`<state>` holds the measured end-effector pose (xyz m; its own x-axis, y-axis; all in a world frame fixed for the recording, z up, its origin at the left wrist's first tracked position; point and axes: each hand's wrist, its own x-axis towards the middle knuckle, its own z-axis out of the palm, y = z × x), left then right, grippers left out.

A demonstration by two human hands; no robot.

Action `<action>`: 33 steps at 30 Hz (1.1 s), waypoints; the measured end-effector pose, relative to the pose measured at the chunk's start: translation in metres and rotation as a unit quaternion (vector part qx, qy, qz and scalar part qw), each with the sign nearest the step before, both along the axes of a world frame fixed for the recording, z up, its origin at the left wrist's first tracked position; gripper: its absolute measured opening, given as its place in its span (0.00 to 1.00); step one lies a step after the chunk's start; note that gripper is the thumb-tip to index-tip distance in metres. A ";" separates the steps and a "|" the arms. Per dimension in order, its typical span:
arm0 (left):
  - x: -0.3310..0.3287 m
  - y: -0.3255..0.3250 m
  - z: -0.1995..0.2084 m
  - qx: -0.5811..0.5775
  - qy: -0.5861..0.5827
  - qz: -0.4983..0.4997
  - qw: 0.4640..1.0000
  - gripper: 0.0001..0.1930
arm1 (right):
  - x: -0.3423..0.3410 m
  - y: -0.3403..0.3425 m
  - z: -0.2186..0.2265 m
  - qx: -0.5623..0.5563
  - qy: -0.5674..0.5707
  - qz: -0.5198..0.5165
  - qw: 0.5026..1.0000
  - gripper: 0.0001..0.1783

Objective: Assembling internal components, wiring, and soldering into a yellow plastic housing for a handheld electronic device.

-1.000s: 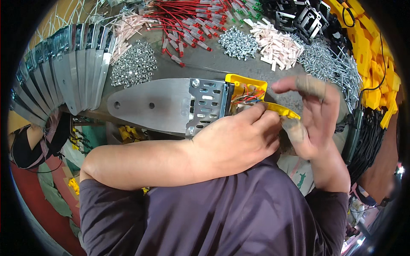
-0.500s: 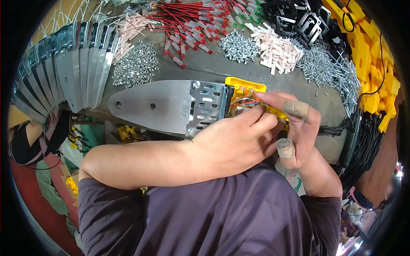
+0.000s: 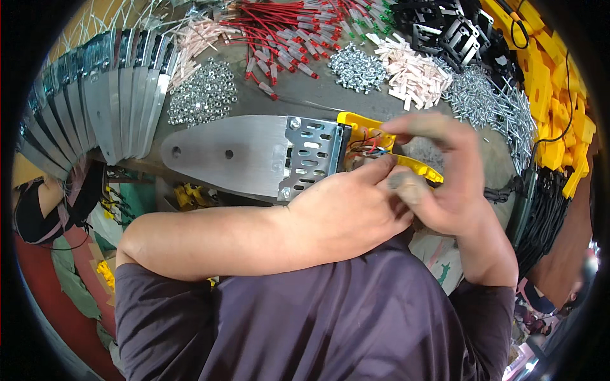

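A tapered grey metal plate [image 3: 222,152] with two holes lies across the table. Its right end joins a slotted silver bracket [image 3: 309,152] and an open yellow plastic housing [image 3: 365,120]. Thin red, blue and white wires [image 3: 373,146] are bunched inside the housing. My left hand [image 3: 356,206] is closed on the near side of the housing, its thumb by the wires; the other fingertips are partly hidden. Over the housing's right end is my right hand [image 3: 448,171], blurred, with tape on its fingers. Its thumb and forefinger are apart, with nothing visible between them.
Fanned tapered metal plates [image 3: 105,95] stand at the left. Along the back lie piles of nuts [image 3: 203,95], red-tipped wired parts [image 3: 279,44], white pieces [image 3: 416,79], screws [image 3: 473,95] and black frames [image 3: 451,32]. Yellow housings [image 3: 553,82] and black cables [image 3: 546,216] are at the right.
My right hand has moved away from the wires toward the right, its thumb and forefinger spreading. More of the yellow housing shows. My left hand has barely moved.
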<state>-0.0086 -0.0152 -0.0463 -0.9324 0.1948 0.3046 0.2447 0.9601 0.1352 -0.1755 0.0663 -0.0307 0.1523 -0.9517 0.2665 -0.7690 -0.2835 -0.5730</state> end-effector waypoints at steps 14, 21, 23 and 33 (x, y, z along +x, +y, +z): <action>-0.002 0.000 0.006 -0.014 -0.049 0.002 0.999 0.13 | 0.001 0.032 -0.015 -0.031 -0.195 -0.096 0.976 0.33; -0.002 -0.005 0.004 0.004 -0.043 -0.026 0.999 0.10 | 0.001 0.022 -0.010 -0.029 -0.038 -0.028 0.998 0.31; -0.001 -0.003 0.004 -0.012 -0.050 -0.027 0.998 0.10 | 0.002 0.026 -0.012 -0.039 -0.050 -0.038 0.997 0.31; 0.000 -0.002 0.002 -0.006 -0.046 -0.019 0.999 0.10 | 0.003 0.024 -0.013 -0.038 -0.062 -0.046 0.996 0.27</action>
